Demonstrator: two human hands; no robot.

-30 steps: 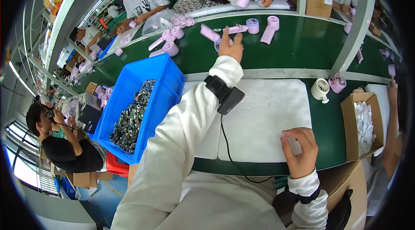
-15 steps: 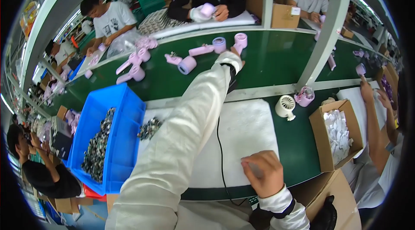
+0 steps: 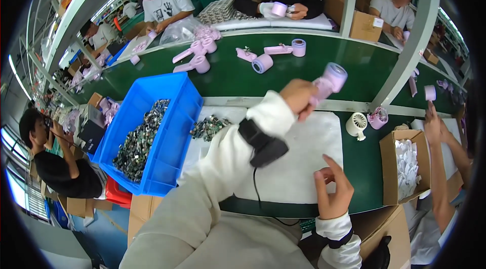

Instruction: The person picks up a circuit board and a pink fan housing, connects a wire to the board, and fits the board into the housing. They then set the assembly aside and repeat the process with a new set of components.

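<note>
Pink fan (image 3: 333, 79) up in L hand (image 3: 298, 98), R hand (image 3: 334, 190) apart

Head cam, now: L fingers, blurred, are closed round the handle of the fan, its round head just beyond them, fwd and right. R fingers are spread and curled, thumb apart, nothing seen between. Progress, as judged: pick-up of this pc. looks done; any 2-handed work on it is not yet under way. More pink pcs. (image 3: 262, 63) lie on the counter (image 3: 233, 80) beyond the L fingers.

Containers: left of the L fingers, a blue bin (image 3: 177, 135) holds a heap of small dark-green parts (image 3: 136, 150); a loose pile (image 3: 210, 127) sits just beside it, nearer those fingers. Right of the R fingers, a cardboard box (image 3: 388, 173) holds flat white pcs. (image 3: 406, 168); contents lower down can't be made out.
</note>
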